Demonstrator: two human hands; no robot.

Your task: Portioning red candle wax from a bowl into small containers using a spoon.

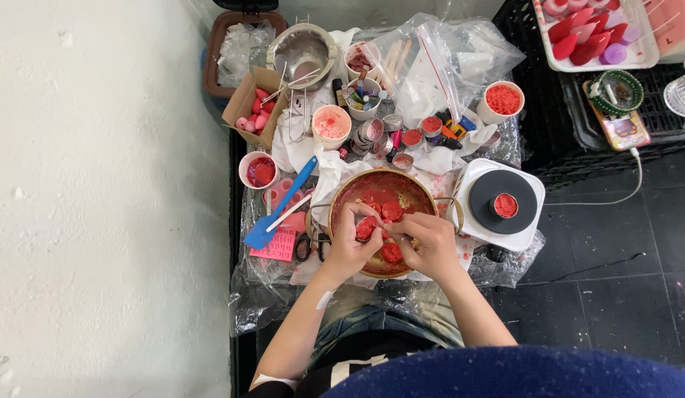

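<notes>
Both hands meet over the round brass bowl [423, 193] of red wax: left hand [348, 243] pinching a small round tin of red wax [365, 228], right hand [429, 242] fingers pressed together just beside it, touching its rim.

Cluttered tabletop [283, 287]; open floor [615, 280] rightward

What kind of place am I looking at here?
Probably a small home craft corner for melting and moulding red wax or something similar. A round pan holds red lumps, a small white hotplate carries a red-filled tin, and little cups and tins crowd the plastic-covered table.
</notes>
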